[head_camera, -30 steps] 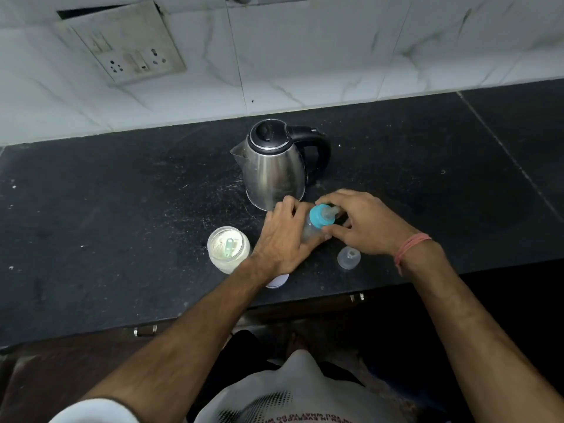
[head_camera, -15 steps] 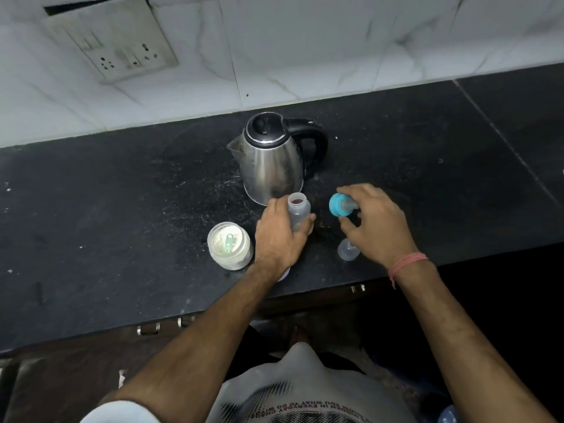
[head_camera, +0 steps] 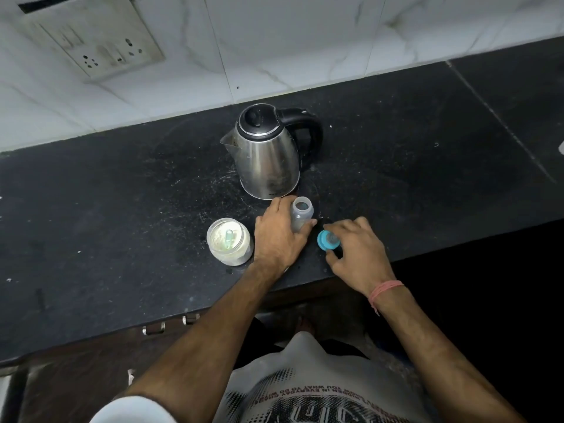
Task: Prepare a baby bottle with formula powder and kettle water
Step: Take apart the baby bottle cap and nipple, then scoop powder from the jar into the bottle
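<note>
A clear baby bottle [head_camera: 301, 212] stands upright and uncapped on the black counter [head_camera: 122, 209], just in front of the steel kettle [head_camera: 265, 154]. My left hand [head_camera: 282, 236] grips the bottle's body. My right hand [head_camera: 357, 251] holds the blue nipple ring [head_camera: 328, 240] low over the counter, right of the bottle. An open jar of white formula powder [head_camera: 229, 241] with a small scoop inside stands left of my left hand.
The counter's front edge runs close under my wrists. A switch and socket plate [head_camera: 94, 41] sits on the white tiled wall at the back left. The clear cap seen earlier is hidden under my right hand.
My right hand unscrewed the blue nipple ring from the bottle and carried it right and down toward the counter. My left hand kept its grip on the bottle.
</note>
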Demonstrator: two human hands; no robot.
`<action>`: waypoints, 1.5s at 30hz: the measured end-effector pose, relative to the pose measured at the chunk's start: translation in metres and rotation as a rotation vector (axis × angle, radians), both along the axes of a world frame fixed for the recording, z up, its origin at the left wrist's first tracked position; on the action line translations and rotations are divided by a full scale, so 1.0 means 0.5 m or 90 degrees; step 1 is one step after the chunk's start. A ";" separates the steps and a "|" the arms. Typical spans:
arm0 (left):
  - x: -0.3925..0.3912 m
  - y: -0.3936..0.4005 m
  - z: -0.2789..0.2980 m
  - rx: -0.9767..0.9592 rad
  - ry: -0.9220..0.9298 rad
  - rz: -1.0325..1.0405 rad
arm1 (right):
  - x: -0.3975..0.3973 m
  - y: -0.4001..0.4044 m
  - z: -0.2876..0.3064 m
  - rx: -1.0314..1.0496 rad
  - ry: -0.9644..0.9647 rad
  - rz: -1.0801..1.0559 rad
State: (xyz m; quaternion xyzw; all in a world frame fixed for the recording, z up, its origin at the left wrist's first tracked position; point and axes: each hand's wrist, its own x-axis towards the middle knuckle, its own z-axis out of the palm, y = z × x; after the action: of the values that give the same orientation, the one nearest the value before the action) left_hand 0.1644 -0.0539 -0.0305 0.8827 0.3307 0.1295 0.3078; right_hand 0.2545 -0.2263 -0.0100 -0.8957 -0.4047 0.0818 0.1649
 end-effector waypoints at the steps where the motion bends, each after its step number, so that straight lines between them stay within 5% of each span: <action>1: -0.003 0.000 -0.001 -0.001 -0.001 0.000 | -0.004 0.000 -0.003 -0.008 -0.003 0.005; 14: -0.016 -0.012 0.009 -0.079 -0.032 0.027 | -0.022 0.024 -0.008 -0.101 -0.018 0.053; 24: -0.102 -0.001 0.114 0.088 -0.202 0.081 | -0.039 0.043 0.066 0.160 0.051 -0.048; 32: -0.225 0.048 0.086 0.085 -0.094 0.214 | -0.087 0.184 0.127 0.242 0.101 0.078; 38: -0.258 0.063 0.059 -0.111 -0.156 0.305 | -0.122 0.276 0.142 0.129 0.104 0.224; 45: -0.264 0.055 0.056 -0.116 -0.213 0.303 | -0.142 0.341 0.164 -0.050 -0.043 0.308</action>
State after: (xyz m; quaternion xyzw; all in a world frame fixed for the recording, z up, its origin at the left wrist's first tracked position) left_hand 0.0325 -0.0266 -0.0024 0.7158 0.4831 0.3111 0.3968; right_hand 0.1836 -0.0559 0.0719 -0.7807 -0.6091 0.1048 0.0922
